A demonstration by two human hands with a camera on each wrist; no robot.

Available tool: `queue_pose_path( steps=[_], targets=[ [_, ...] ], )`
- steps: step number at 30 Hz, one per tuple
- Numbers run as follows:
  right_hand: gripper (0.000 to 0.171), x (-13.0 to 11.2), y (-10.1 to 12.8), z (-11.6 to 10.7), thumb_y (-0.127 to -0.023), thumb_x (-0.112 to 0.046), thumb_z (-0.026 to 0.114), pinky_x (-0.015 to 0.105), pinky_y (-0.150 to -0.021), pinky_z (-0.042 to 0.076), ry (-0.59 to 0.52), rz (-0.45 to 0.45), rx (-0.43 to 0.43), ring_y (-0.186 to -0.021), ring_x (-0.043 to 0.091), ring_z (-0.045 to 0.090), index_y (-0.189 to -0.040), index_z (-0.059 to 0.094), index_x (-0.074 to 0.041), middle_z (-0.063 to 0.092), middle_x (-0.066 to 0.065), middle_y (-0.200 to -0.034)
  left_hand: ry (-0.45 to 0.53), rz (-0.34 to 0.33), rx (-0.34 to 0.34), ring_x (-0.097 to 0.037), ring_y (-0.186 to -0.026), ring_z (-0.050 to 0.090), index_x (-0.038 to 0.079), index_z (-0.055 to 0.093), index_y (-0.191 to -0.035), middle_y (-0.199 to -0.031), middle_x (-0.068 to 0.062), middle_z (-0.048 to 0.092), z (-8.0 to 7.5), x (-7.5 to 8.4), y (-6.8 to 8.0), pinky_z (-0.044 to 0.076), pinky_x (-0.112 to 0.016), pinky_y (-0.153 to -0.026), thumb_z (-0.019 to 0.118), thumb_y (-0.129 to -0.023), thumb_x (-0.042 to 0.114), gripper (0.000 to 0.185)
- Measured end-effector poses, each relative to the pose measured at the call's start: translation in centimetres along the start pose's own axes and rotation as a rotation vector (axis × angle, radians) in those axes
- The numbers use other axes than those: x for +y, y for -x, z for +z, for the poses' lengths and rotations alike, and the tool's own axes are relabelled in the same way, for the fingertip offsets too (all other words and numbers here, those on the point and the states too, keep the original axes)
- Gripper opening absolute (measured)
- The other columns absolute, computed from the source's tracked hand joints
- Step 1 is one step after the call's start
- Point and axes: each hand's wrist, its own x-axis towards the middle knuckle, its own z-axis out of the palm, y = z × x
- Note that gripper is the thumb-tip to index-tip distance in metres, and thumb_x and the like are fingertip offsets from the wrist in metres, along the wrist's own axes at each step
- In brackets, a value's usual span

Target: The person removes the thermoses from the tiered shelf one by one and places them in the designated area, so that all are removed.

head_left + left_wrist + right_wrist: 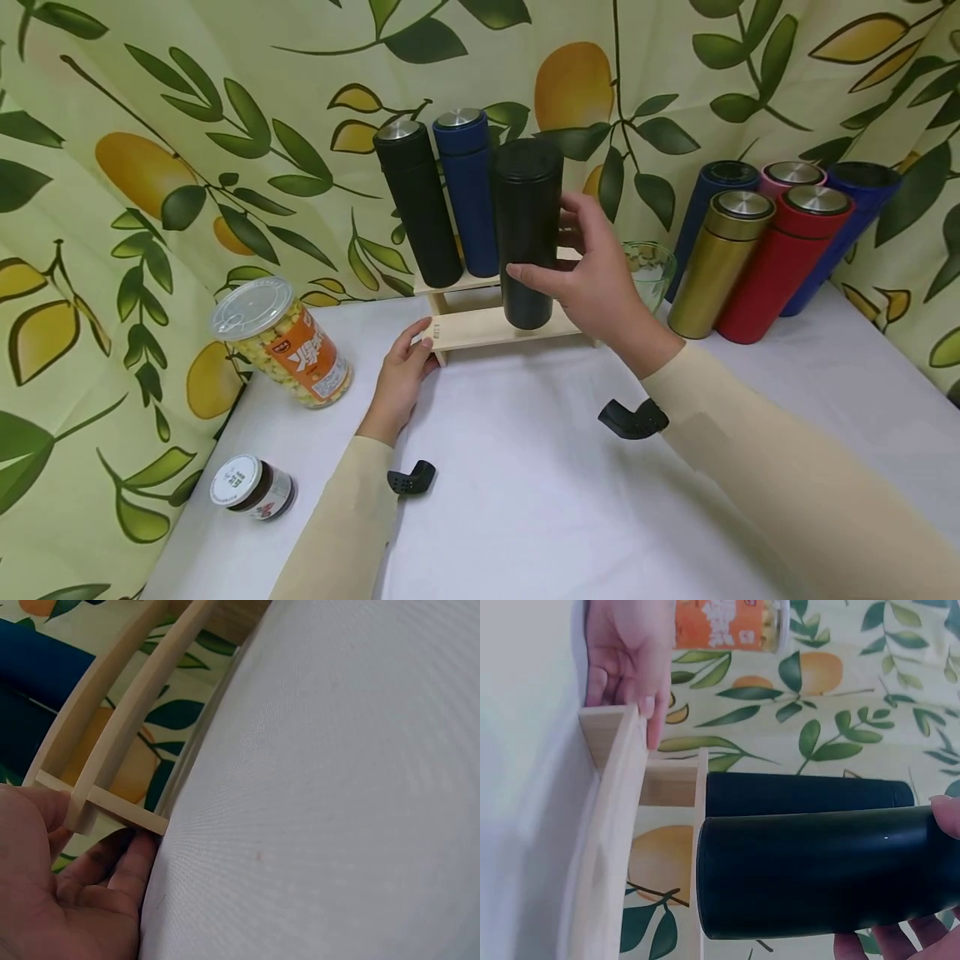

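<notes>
Two beige sleeves cross the near white table, each with a black camera mount at the wrist. Left hand rests against the left end of the wooden rack, thumb and relaxed fingers touching the end piece; its wrist view shows only the palm, the rack's slats and the cloth. Right hand curls round a black flask, thumb on the near side, fingers hidden behind; the flask's base is at the rack's front rail, and whether it is seated cannot be told.

Counted: three flasks at the rack, namely the held one, a second black flask and a blue flask. Five more lean at the far right: gold, red, pink, mostly hidden, and two dark blue. One glass shows partly behind the right hand. Left: one snack jar and one small jar.
</notes>
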Motion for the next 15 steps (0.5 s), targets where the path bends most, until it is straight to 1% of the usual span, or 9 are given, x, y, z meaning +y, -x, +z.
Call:
queue_pose_path(
  steps=[4,8,11,15],
  targets=[
    [0.082,0.2,1.5,-0.3,-0.088,-0.003,0.091,0.057,-0.102,0.056,-0.017,-0.019,-0.021,-0.124,0.028,0.061,-0.157,0.048,-0.014,0.054,0.007,-0.143,-0.003,-0.001,0.001,-0.028,-0.140,0.056,0.019,0.049,-0.165,-0.163,-0.017,0.048,-0.1,-0.1,-0.1,0.052,-0.038,-0.112,0.050,-0.118,0.016,0.047],
    [0.081,0.2,3.0,-1.1,-0.089,-0.001,0.090,0.057,-0.103,0.055,0.009,-0.031,-0.020,-0.123,0.026,0.061,-0.157,0.049,-0.016,0.055,0.005,-0.142,-0.008,0.000,0.002,-0.027,-0.141,0.055,0.020,0.049,-0.165,-0.163,-0.017,0.047,-0.1,0.0,-0.1,0.052,-0.037,-0.112,0.051,-0.118,0.018,0.047],
    [0.082,0.2,4.0,-2.0,-0.089,0.000,0.089,0.055,-0.104,0.053,0.038,-0.015,-0.008,-0.125,0.025,0.060,-0.158,0.049,-0.016,0.057,0.003,-0.143,-0.012,-0.005,0.005,-0.027,-0.143,0.054,0.020,0.049,-0.165,-0.164,-0.016,0.047,-0.1,0.0,-0.1,0.051,-0.036,-0.112,0.050,-0.119,0.019,0.047],
    [0.084,0.0,5.3,-3.6,-0.089,0.003,0.088,0.043,-0.101,0.055,0.078,-0.002,0.020,-0.127,0.025,0.059,-0.159,0.047,-0.016,0.056,0.002,-0.146,-0.012,-0.010,0.010,-0.027,-0.143,0.055,0.020,0.049,-0.165,-0.164,-0.016,0.047,0.0,0.0,-0.1,0.051,-0.035,-0.112,0.050,-0.118,0.018,0.046]
  ],
)
